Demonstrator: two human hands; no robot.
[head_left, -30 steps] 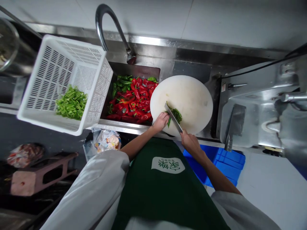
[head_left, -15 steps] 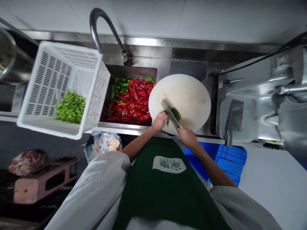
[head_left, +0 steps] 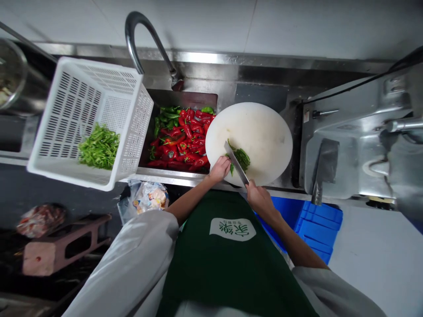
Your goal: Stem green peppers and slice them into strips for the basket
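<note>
On a round white cutting board (head_left: 261,136), my right hand (head_left: 260,200) is closed around the handle of a kitchen knife (head_left: 238,166). The blade slants away from me to the left and lies against my left fingertips. With its fingers curled, my left hand (head_left: 220,169) presses green pepper on the board at the left of the blade; its fingers partly hide the piece. Thin cut strips of green pepper (head_left: 242,157) lie bunched just right of the blade.
Left of the board, a sink (head_left: 181,97) holds red peppers (head_left: 187,145) and some green ones. A white slotted basket (head_left: 128,154) contains cut greens (head_left: 100,146) below a curved tap (head_left: 155,37). A cleaver (head_left: 325,163) rests at right, above a blue crate (head_left: 319,229).
The knife and my right hand have shifted slightly towards me. My left hand stays at nearly the same spot, and the cut strips look much the same.
</note>
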